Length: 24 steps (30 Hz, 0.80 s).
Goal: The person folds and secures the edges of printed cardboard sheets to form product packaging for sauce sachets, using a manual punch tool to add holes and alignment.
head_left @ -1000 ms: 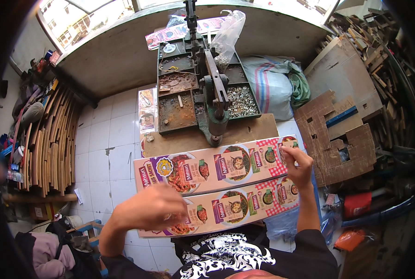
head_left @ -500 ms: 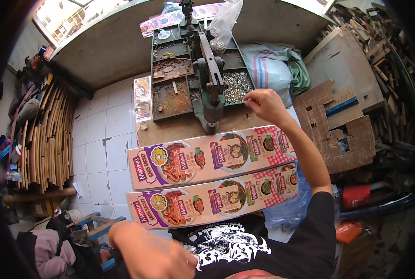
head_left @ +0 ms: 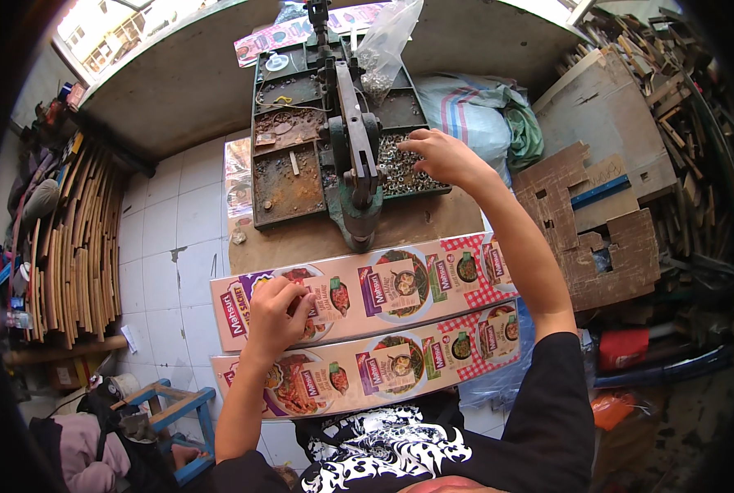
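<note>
My right hand point(head_left: 447, 158) reaches over the compartment of small metal eyelets point(head_left: 395, 174) right of the press. Its fingers are apart, with the tips at the eyelets. My left hand point(head_left: 276, 319) is above the left part of the upper printed cardboard strip point(head_left: 354, 283), fingers curled toward the thumb; whatever they may hold is hidden. A similar lower strip point(head_left: 375, 370) lies parallel, nearer to me. Beyond both strips stands a dark green hand press point(head_left: 358, 218) with a long metal lever, its base on a wooden board point(head_left: 289, 246).
A divided metal tray point(head_left: 293, 220) surrounds the press; a clear plastic bag point(head_left: 383, 49) of metal pieces stands in it. White woven sack point(head_left: 465, 107) and cut boards point(head_left: 605, 238) are at right. Wooden slats point(head_left: 71, 246) stack at left, above a blue-framed stool point(head_left: 178, 411).
My left hand has come up from the lower edge to over the upper strip. My right hand has moved left and forward over the eyelets, its fingers spreading. The view has shifted slightly.
</note>
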Motion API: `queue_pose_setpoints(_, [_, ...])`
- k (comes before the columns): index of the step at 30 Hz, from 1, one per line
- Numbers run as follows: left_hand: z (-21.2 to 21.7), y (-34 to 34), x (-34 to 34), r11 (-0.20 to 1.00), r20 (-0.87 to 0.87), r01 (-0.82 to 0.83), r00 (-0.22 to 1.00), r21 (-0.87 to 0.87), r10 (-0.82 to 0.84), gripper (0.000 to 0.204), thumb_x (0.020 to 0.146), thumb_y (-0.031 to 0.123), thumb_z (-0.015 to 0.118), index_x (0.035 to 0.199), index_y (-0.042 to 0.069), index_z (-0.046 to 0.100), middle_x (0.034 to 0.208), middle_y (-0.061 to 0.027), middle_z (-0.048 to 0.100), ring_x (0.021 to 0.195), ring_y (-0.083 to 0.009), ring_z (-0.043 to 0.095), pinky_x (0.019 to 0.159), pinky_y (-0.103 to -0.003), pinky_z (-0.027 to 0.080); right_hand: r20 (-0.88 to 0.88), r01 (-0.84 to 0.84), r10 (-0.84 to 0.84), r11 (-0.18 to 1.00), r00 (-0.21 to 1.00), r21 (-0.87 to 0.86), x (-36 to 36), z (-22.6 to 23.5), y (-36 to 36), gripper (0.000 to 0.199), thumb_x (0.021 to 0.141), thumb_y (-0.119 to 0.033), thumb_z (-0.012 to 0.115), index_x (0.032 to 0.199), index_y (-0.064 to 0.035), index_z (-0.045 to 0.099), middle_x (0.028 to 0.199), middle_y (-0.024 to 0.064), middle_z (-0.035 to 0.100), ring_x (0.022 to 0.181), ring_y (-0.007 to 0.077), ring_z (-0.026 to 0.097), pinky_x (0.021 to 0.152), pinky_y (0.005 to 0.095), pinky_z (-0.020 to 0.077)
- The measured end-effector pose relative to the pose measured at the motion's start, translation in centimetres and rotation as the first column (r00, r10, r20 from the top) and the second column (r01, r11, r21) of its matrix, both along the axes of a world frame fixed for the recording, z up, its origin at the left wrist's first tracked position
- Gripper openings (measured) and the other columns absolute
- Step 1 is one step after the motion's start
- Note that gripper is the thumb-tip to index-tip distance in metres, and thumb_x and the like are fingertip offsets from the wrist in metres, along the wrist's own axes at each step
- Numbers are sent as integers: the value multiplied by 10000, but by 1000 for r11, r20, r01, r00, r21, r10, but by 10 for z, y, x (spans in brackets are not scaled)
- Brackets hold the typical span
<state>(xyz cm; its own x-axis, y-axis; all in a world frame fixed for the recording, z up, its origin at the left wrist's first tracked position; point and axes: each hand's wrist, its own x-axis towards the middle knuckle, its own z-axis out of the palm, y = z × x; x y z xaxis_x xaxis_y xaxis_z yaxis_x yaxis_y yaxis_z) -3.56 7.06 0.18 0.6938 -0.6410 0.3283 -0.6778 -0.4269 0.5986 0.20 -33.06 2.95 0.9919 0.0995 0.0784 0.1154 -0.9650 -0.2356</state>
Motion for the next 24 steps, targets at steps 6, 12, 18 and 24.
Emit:
queue_pose_setpoints(6, [-5,-3,4,1000,64,11,998,-23,-10,120,747,75,766,765,57,649,681,-64,552,640,-266,534,631,-386,404,-6,-32,31,999,999,-16,13,-6,-5,317,783,-100,745,1096,-81,700,1133,144,667,1001,343,654,890,431,524])
queue_pose_setpoints(12, [-4,-4,6,1000,66,9,998,3,-9,128,743,80,772,764,61,646,681,-59,559,636,-260,536,628,-379,398,69,-87,80,991,994,104,20,-10,-12,153,768,-43,721,919,-22,703,926,141,688,906,347,662,817,426,526])
queue_pose_setpoints(18, [-4,-7,7,1000,72,3,997,-11,-2,127,750,78,769,765,62,644,694,-66,581,641,-264,546,624,-377,398,116,-46,39,997,992,63,24,-10,-9,137,815,-157,704,910,-58,723,953,142,684,922,348,667,846,439,531])
queue_pose_setpoints(24, [-5,-6,7,1000,58,0,998,4,-1,133,755,77,765,759,61,633,695,-71,576,645,-268,546,623,-376,396,123,5,-5,1000,992,0,29,-15,17,160,819,-190,717,849,-33,711,931,172,687,905,365,676,815,456,543])
